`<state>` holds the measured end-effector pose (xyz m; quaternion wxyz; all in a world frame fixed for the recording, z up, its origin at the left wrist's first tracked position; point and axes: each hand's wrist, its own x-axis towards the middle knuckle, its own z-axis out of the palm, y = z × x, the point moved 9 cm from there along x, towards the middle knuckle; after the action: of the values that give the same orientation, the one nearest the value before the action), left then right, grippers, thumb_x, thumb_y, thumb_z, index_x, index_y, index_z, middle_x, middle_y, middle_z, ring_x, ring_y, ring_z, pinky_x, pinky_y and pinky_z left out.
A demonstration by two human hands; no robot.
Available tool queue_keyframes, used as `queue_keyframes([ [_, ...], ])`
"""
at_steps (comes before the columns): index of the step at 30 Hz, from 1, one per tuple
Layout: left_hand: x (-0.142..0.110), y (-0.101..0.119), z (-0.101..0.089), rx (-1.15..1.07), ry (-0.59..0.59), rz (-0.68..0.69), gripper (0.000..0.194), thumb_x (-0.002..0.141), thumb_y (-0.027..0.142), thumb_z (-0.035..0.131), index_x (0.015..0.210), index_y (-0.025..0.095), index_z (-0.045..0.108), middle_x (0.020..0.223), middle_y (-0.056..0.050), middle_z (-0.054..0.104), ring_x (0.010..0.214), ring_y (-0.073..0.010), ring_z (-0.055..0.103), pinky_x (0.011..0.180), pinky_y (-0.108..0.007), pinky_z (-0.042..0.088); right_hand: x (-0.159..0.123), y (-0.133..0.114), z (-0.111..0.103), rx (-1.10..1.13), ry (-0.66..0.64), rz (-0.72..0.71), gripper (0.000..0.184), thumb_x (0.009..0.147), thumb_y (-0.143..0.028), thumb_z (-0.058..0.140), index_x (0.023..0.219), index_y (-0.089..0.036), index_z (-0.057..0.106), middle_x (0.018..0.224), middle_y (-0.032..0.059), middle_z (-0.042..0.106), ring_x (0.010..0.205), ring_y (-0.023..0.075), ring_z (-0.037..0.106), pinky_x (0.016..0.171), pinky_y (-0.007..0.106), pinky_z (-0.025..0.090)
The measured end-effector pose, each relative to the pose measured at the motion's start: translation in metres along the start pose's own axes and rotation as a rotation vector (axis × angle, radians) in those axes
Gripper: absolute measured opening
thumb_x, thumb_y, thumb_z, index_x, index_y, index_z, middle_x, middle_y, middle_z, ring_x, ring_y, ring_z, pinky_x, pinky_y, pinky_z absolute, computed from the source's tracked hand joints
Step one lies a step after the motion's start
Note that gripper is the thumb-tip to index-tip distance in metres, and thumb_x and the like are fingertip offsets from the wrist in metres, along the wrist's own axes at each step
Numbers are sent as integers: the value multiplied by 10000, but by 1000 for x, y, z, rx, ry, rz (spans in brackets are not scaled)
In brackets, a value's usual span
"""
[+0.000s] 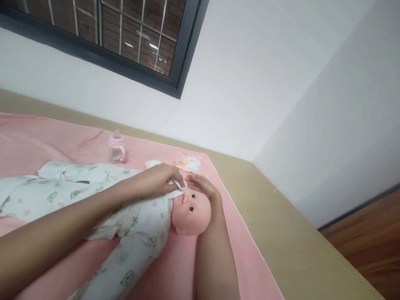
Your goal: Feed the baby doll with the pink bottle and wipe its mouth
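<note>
White walls [281, 83] and a dark-framed window [125, 33] at eleven o'clock surround a wood-coloured platform [268, 216] spread with a pink blanket [175, 262]. On it lies a doll [146, 221], its head [196, 216] just below the centre of view and its body stretching toward nine o'clock. From that head, a pink baby bottle [117, 150] stands at ten o'clock and a small printed packet [188, 162] lies at twelve.

The left hand [165, 179] pinches a white cloth [177, 193] beside the doll's mouth; the right hand [200, 185], relaxed and grasping nothing, curves around the far side of the head.

Handling looks partway along: the doll is laid out and clothed, while the cloth is not yet let go. Bottle and packet sit apart from both hands.

The doll's legs run off at nine o'clock, and its near sleeve is cut off at seven. Fingers hide much of the cloth, so I cannot tell whether it is separate or part of the clothing.
</note>
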<state>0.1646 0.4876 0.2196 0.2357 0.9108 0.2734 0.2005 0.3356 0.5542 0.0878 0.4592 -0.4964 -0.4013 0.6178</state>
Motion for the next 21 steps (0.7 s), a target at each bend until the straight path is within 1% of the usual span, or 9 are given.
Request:
queue_keyframes([
  [4, -2, 3, -3, -17, -32, -25, 268, 799, 206, 502, 954, 225, 720, 934, 23, 703, 803, -158, 614, 681, -239, 430, 2, 0, -1, -1, 4, -7, 113, 841, -182, 593, 929, -142, 652, 870, 60, 699, 789, 135, 667, 940, 325, 513],
  [7, -4, 3, -4, -59, -70, -65, 281, 795, 234, 503, 982, 223, 713, 909, 12, 702, 780, -178, 617, 658, -253, 429, 2, 0, -2, -15, 3, -18, 119, 848, -194, 584, 928, -138, 652, 863, 65, 695, 818, 145, 669, 953, 340, 506],
  [10, -5, 6, 0, -103, -111, -56, 281, 799, 260, 500, 981, 238, 712, 899, 8, 702, 787, -193, 623, 641, -255, 425, 2, 1, -2, -27, -6, -17, 130, 853, -194, 574, 940, -135, 651, 890, 73, 696, 847, 149, 669, 962, 343, 502],
  [16, -7, 8, 10, -126, -162, -71, 281, 794, 265, 503, 982, 256, 711, 873, 14, 695, 724, -182, 616, 582, -242, 414, 2, -1, 0, -38, -19, -19, 128, 854, -192, 571, 939, -138, 651, 898, 73, 693, 840, 147, 672, 961, 338, 505],
  [18, -8, 6, 11, -133, -165, -81, 282, 799, 272, 501, 987, 260, 710, 879, 14, 696, 725, -183, 618, 582, -240, 416, 2, -1, 0, -43, -15, -17, 132, 858, -198, 569, 943, -140, 651, 899, 73, 693, 838, 147, 673, 959, 340, 506],
  [21, -6, 5, 9, -119, -131, -69, 283, 808, 279, 495, 986, 246, 712, 896, 1, 698, 755, -192, 621, 598, -244, 416, 2, 0, -1, -34, -11, -10, 135, 857, -212, 576, 942, -138, 650, 902, 73, 692, 853, 148, 671, 968, 342, 500],
])
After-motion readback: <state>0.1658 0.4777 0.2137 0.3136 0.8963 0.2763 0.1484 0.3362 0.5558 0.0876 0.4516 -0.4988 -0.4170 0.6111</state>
